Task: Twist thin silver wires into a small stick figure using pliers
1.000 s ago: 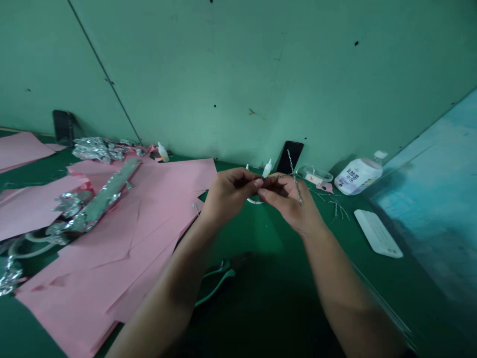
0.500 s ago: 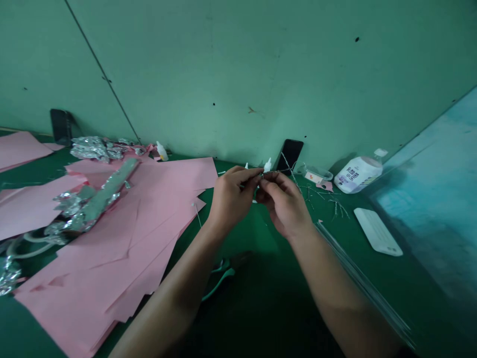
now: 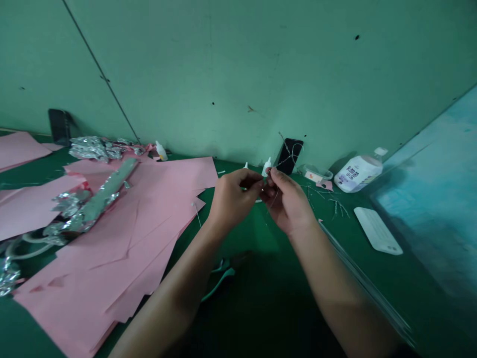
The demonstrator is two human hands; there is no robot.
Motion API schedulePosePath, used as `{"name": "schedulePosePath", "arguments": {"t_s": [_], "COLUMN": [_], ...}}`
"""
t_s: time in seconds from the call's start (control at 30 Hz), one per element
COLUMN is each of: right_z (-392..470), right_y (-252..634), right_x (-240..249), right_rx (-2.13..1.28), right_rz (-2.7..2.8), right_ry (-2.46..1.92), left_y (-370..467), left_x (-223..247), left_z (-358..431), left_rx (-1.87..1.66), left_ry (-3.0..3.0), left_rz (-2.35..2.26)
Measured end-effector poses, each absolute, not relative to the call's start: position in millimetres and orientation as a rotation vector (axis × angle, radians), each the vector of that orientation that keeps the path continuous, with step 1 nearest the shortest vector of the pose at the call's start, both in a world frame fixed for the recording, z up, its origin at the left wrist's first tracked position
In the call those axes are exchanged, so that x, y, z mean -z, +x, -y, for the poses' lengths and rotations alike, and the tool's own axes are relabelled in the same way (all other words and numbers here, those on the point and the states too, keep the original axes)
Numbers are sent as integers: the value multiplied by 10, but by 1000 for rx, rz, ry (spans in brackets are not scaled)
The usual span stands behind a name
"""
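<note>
A thin, twisted wire piece with branching ends (image 3: 285, 161) is held between my two hands, its branches rising in front of the black phone (image 3: 296, 149). My left hand (image 3: 236, 196) is closed, thumb and forefinger pinching the wire's near end. My right hand (image 3: 288, 201) is closed on the wire too, its thumb on top and a loose strand hanging beside the fingers. The exact grip points are partly hidden by the fingers. Small white glue bottles (image 3: 267, 167) stand just behind the hands. Below my left forearm lie pliers with green handles (image 3: 219, 283).
Pink sheets (image 3: 122, 248) cover the left side, with crumpled silver foil (image 3: 93, 148) and a foil-edged strip (image 3: 108, 194) on them. At right are a drink bottle (image 3: 357, 173), a plastic box (image 3: 316, 173), branched wires (image 3: 339, 206), straight wires (image 3: 365, 283) and a white case (image 3: 378, 231).
The branched wire has turned and its tips sit higher and further left. My right hand has rotated, thumb now upward; my left hand has barely moved.
</note>
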State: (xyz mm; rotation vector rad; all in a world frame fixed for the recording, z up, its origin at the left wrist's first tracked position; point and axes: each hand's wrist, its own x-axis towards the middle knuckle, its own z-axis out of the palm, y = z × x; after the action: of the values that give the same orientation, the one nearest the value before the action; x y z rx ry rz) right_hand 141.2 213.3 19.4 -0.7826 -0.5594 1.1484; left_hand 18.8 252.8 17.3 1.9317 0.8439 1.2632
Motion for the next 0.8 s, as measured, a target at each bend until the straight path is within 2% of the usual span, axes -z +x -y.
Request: {"name": "schedulePosePath", "arguments": {"t_s": [0.17, 0.43, 0.8], "right_z": [-2108, -2075, -2028], "right_y": [1414, 1519, 1541], "right_x": [-211, -185, -218], "right_rx": [-997, -769, -844], "right_rz": [690, 991, 1076], "right_ry": [-834, -1032, -1056], "left_y": [167, 119, 123], "left_x": [-253, -288, -297], "left_z": [-2474, -2471, -2474], "left_rx": [-1400, -1150, -1066], "left_ry": [2165, 2139, 1954], "left_rz": [-834, -891, -823]}}
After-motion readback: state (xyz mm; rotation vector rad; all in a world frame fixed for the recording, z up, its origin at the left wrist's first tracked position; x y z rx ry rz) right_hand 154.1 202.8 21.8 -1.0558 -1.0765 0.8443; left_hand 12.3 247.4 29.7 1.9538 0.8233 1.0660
